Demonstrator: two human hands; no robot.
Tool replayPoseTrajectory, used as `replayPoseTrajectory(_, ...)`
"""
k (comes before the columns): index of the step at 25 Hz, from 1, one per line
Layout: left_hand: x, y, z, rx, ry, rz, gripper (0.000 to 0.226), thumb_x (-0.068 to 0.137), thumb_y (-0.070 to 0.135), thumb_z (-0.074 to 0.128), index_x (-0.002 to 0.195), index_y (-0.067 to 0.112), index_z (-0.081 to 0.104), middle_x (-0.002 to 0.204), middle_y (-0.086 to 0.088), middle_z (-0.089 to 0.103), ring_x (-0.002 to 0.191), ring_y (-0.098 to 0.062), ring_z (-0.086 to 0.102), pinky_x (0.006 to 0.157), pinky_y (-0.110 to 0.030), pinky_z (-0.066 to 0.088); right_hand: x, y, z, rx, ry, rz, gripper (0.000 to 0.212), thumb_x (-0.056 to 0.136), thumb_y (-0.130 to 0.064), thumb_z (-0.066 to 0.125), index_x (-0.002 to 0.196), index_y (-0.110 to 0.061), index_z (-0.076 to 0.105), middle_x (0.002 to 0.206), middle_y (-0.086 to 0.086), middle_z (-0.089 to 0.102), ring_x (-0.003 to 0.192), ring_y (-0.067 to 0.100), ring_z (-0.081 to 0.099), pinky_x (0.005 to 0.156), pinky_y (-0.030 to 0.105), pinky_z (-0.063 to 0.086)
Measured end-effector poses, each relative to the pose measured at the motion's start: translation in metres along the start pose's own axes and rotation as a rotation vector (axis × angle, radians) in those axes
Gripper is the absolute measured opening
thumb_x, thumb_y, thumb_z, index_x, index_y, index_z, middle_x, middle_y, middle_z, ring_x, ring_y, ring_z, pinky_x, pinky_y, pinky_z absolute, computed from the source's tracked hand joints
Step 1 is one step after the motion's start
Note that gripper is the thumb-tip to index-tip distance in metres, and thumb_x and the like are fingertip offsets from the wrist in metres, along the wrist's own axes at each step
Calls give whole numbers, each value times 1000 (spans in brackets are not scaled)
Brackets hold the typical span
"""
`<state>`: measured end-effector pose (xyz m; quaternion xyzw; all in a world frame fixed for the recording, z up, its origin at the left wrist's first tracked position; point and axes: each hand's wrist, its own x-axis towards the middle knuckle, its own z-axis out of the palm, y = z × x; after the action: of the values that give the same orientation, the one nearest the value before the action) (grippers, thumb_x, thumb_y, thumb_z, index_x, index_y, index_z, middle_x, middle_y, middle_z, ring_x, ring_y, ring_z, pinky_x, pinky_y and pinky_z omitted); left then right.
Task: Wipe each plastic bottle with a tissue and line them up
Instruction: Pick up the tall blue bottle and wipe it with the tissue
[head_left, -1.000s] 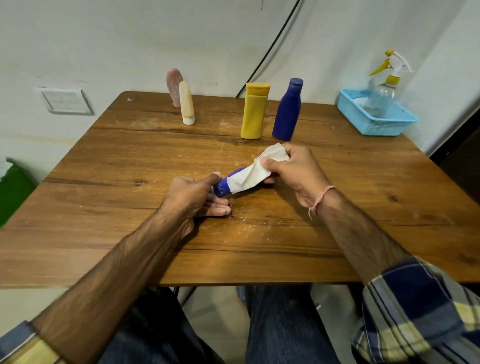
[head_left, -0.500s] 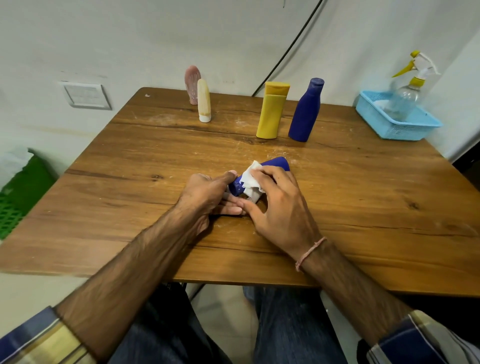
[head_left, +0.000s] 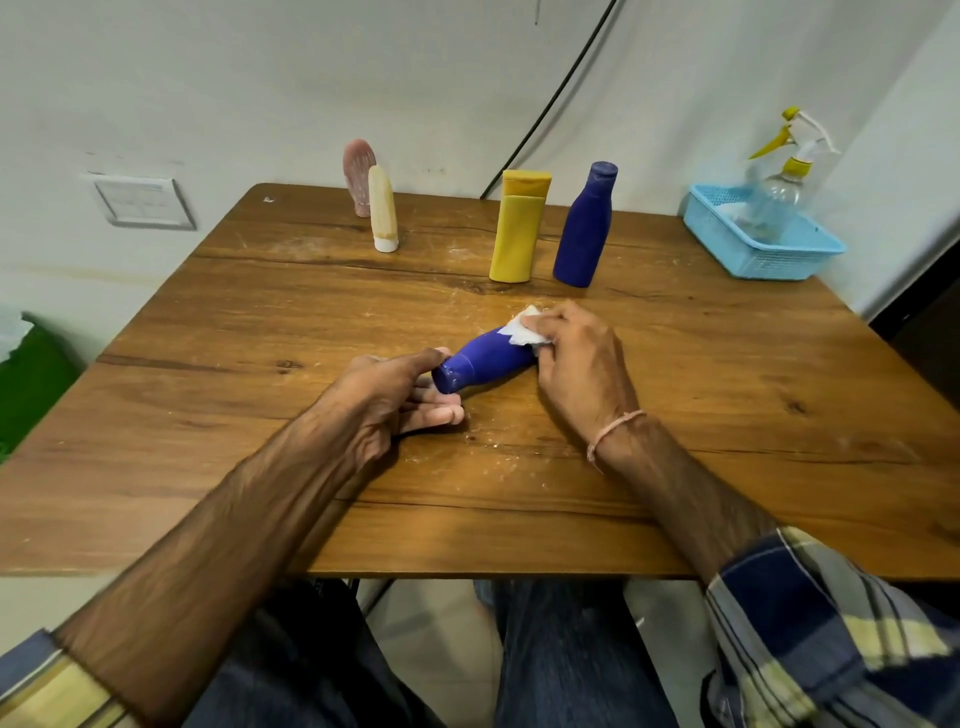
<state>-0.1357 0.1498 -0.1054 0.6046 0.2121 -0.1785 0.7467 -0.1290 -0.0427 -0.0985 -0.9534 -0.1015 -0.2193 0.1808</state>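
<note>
Head view — scratched table (head_left: 727, 415) (yellow bottle (head_left: 517, 234) upright), white wall (head_left: 260, 78).

The person wears a checked shirt in navy, pale yellow and white; its right sleeve (head_left: 831, 623) and left sleeve (head_left: 47, 686) end near the elbows. A thin pinkish thread (head_left: 615, 423) circles the wrist of the right hand (head_left: 579, 364). The legs are in blue jeans (head_left: 566, 665).

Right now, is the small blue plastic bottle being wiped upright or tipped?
Tipped: the small blue plastic bottle lies sideways, cap end in the left hand, right hand holding white tissue.
</note>
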Motion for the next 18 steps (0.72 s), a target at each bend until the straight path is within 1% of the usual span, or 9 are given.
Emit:
replayPoseTrajectory(1, 1, 1, 0, -4, 3, -4, 40, 89, 27, 75, 105, -7, 62, 63, -18, 72, 48, -22, 71, 39, -21, 53, 4, 3, 1, 1, 6, 67, 37, 92, -6, 59, 127, -14, 63, 117, 5, 62, 112, 18, 54, 97, 25, 44)
replayPoseTrajectory(2, 2, 1, 0, -7, 10, -2, 39, 89, 27, 75, 103, -7, 62, 61, -17, 72, 47, -22, 70, 38, -20, 52, 1, -2, 3, -1, 17, 69, 36, 92, -6, 59, 127, -14, 64, 114, 6, 62, 109, 17, 55, 95, 25, 45)
replayPoseTrajectory(6, 9, -1, 1, -16, 32, 36, 33, 89, 27, 76, 95, -4, 68, 54, -11, 69, 43, -18, 67, 37, -21, 53, -48, -47, 17, 198, 45, -187, 35, 84, 0, 62, 118, -8, 68, 96, 6, 62, 92, 18, 58, 81, 29, 54)
replayPoseTrajectory(8, 10, 1, 1, -9, 20, 43, 31, 89, 28, 76, 98, -1, 70, 54, -8, 68, 44, -15, 67, 39, -22, 55, -54, -50, 13, 324, 80, -214, 36, 85, 2, 61, 119, -7, 68, 102, 6, 64, 96, 16, 60, 85, 27, 55)
replayPoseTrajectory(10, 8, 9, -1, 14, 15, 47, 34, 87, 29, 76, 99, -2, 67, 54, -10, 67, 42, -15, 65, 38, -20, 53, -45, -32, 3, 377, 197, -173, 36, 86, 4, 60, 119, -7, 68, 107, 5, 67, 99, 12, 62, 87, 22, 54)
replayPoseTrajectory(12, 4, 25, -5, 128, 21, 149, 39, 83, 30, 78, 103, -2, 67, 63, -13, 71, 48, -18, 68, 41, -22, 54, -33, -1, -8, 398, 270, -37, 36, 86, 2, 64, 119, -11, 68, 109, 0, 68, 97, 3, 61, 86, 9, 49)
replayPoseTrajectory(14, 2, 53, -7, 432, 57, 407, 36, 82, 33, 77, 100, 3, 70, 73, -12, 75, 57, -19, 72, 50, -25, 58, -20, 33, -13, 473, 265, 251, 38, 86, -5, 68, 122, -15, 65, 111, -7, 67, 94, -6, 60, 77, -2, 44)
replayPoseTrajectory(16, 2, 90, 3, 775, 133, 676, 28, 83, 38, 78, 89, 12, 72, 70, -6, 75, 59, -14, 73, 53, -24, 57, -12, 59, -8, 609, 288, 535, 36, 87, -7, 69, 121, -16, 67, 109, -13, 67, 83, -16, 61, 66, -3, 44)
replayPoseTrajectory(18, 8, 126, 19, 975, 177, 837, 26, 81, 40, 80, 85, 15, 73, 67, -1, 74, 59, -11, 74, 54, -23, 58, -7, 74, -1, 835, 328, 662, 30, 87, -4, 69, 115, -14, 70, 106, -7, 72, 79, -11, 67, 65, 8, 51)
